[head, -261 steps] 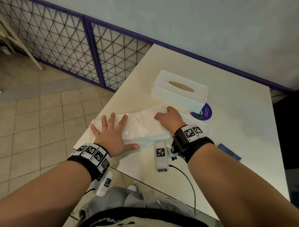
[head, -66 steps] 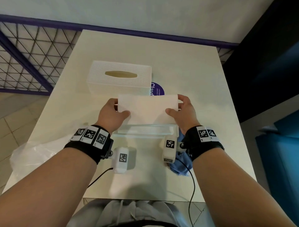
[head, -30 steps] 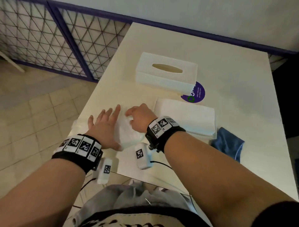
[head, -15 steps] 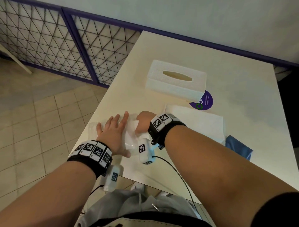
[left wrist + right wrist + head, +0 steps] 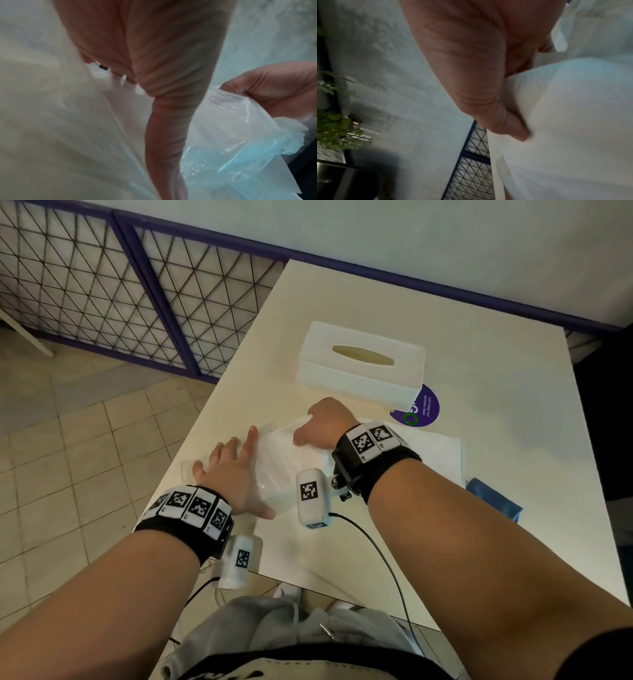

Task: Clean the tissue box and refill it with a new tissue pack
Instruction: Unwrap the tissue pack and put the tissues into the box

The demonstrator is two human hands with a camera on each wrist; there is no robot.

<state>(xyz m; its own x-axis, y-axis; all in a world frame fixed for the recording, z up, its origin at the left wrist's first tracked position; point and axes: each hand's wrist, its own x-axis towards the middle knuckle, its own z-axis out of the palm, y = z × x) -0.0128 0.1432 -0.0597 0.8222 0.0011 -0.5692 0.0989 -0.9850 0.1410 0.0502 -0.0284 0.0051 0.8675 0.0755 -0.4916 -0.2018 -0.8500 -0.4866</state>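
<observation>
The white textured tissue box stands slot-up at the middle of the table. In front of it lies the crumpled clear plastic wrapper, partly folded. My left hand presses flat on the wrapper's near left part with its fingers spread. My right hand grips the wrapper's far edge with curled fingers, which the left wrist view shows as the right hand holding the wrapper. The bare stack of white tissues lies to the right, partly hidden by my right forearm.
A blue cloth lies by the tissue stack near the table's right front. A round purple sticker shows beside the box. The table's left edge drops to a tiled floor, and a mesh fence stands beyond it.
My right hand has moved away from me along the wrapper toward the tissue box, carrying its edge. My left hand stays flat on the wrapper.
</observation>
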